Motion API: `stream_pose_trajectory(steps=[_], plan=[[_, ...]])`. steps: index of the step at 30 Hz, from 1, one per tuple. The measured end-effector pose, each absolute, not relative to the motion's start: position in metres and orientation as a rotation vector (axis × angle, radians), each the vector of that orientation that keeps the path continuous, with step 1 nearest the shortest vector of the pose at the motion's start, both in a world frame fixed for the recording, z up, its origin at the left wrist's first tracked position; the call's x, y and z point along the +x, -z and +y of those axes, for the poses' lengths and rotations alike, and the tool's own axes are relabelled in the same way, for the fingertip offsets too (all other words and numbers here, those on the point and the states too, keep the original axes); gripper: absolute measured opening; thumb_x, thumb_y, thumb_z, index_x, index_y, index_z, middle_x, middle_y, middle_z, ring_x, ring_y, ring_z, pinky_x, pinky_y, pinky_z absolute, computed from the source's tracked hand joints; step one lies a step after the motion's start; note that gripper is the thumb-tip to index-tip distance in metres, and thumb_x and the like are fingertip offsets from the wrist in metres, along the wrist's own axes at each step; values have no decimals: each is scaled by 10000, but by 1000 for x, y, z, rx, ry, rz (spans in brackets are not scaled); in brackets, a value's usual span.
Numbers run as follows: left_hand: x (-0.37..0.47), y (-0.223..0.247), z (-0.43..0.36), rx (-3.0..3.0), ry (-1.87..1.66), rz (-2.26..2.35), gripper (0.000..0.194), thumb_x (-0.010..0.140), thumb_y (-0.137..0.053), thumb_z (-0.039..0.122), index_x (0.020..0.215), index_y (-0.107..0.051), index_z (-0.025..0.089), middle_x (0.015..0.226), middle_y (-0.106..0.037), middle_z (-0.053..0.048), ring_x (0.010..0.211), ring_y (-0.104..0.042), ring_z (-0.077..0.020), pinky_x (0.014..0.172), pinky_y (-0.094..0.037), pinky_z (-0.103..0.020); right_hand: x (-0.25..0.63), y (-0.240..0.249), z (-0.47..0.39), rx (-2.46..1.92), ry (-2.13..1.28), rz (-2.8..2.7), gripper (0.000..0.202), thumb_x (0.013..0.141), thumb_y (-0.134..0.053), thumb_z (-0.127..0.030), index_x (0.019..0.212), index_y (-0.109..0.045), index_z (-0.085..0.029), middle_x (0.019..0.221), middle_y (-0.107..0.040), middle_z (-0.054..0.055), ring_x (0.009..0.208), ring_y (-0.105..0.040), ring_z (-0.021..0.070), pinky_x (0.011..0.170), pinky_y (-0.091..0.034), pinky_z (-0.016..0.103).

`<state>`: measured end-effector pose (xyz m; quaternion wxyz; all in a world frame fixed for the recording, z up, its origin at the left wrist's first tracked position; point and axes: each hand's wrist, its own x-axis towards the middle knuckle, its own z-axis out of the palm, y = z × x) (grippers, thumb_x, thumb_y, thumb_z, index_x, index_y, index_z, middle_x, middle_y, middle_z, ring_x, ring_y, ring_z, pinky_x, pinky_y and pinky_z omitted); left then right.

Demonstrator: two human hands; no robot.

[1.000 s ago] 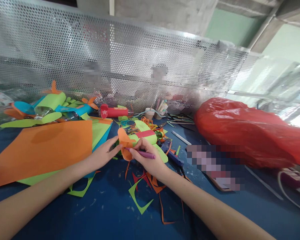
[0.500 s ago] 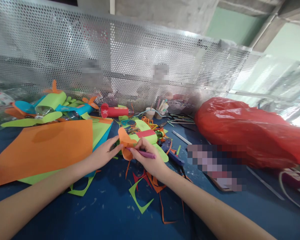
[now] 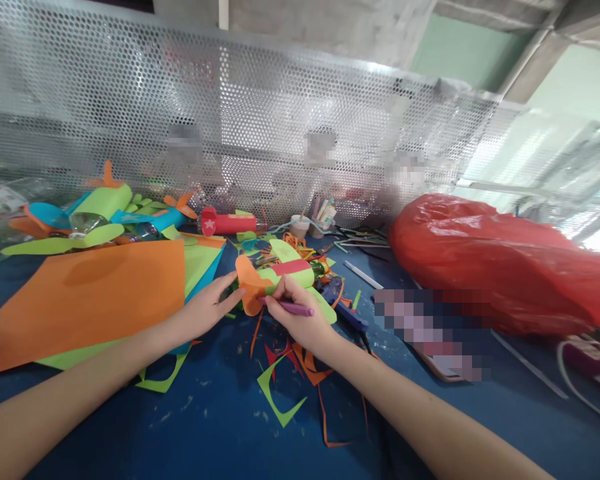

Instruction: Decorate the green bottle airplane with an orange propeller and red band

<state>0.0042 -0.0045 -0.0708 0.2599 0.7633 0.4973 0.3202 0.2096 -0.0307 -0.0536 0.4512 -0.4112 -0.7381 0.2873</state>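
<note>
In the middle of the head view lies a toy plane [image 3: 290, 268] made of a bottle wrapped in light green paper with a red strip and green wings. Orange paper tail fins [image 3: 250, 277] stick out at its left end. My left hand [image 3: 211, 303] pinches the edge of these fins between thumb and fingers. A purple pen [image 3: 297, 309] is gripped in my right hand [image 3: 303, 317], its tip close to the lower orange fin. The right fingers partly cover the plane's rear. Just beyond my right hand is a blue glue gun [image 3: 351, 316].
Orange paper sheets [image 3: 115, 293] lie at left, with finished paper planes [image 3: 100, 203] behind. Paper scraps [image 3: 285, 393] litter the blue table [image 3: 205, 427]. A phone [image 3: 445, 370] and a red plastic bag [image 3: 485, 260] are at right. A perforated metal screen [image 3: 280, 100] stands behind.
The purple pen and its tip have shifted slightly to the right. The lower orange fin has tilted a little. My left hand stays almost in place.
</note>
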Motion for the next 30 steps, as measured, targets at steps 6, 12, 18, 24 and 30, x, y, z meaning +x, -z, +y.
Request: stream_pose_trajectory(steps=[6, 12, 18, 24, 30], plan=[[2, 74, -2, 2137, -885, 1343, 617, 895, -382, 607, 1371, -473, 224, 1396, -551, -90, 1277, -503, -302, 1014, -440, -431, 212, 57, -28, -1068, -706, -1812, 212, 804, -569, -267, 695, -393, -226, 594, -413, -72, 526, -352, 103, 514, -301, 240], [3, 71, -4, 2150, -908, 1302, 593, 904, -376, 598, 1355, -485, 231, 1380, -567, -85, 1254, -524, -299, 992, -459, -428, 211, 55, -29, -1048, -723, -1783, 210, 825, -553, -280, 702, -389, -230, 601, -424, -67, 536, -378, 106, 519, -324, 247], [5, 67, -6, 2119, -882, 1312, 622, 901, -365, 600, 1361, -473, 196, 1392, -552, -96, 1268, -512, -297, 1001, -459, -409, 211, 53, -29, -1027, -759, -1761, 216, 838, -547, -308, 709, -389, -237, 591, -450, -66, 521, -404, 108, 518, -341, 254], [3, 70, -4, 2166, -910, 1287, 575, 917, -376, 578, 1365, -479, 233, 1395, -554, -78, 1279, -504, -290, 1020, -440, -425, 210, 51, -32, -1034, -785, -1737, 224, 834, -556, -316, 703, -390, -241, 571, -476, -60, 511, -437, 118, 516, -351, 267], [4, 70, -4, 2108, -885, 1333, 622, 905, -375, 599, 1383, -457, 209, 1455, -485, -105, 1338, -437, -296, 1077, -377, -462, 211, 46, -34, -1005, -782, -1624, 243, 842, -560, -317, 697, -379, -247, 537, -454, -63, 505, -437, 122, 528, -378, 280]])
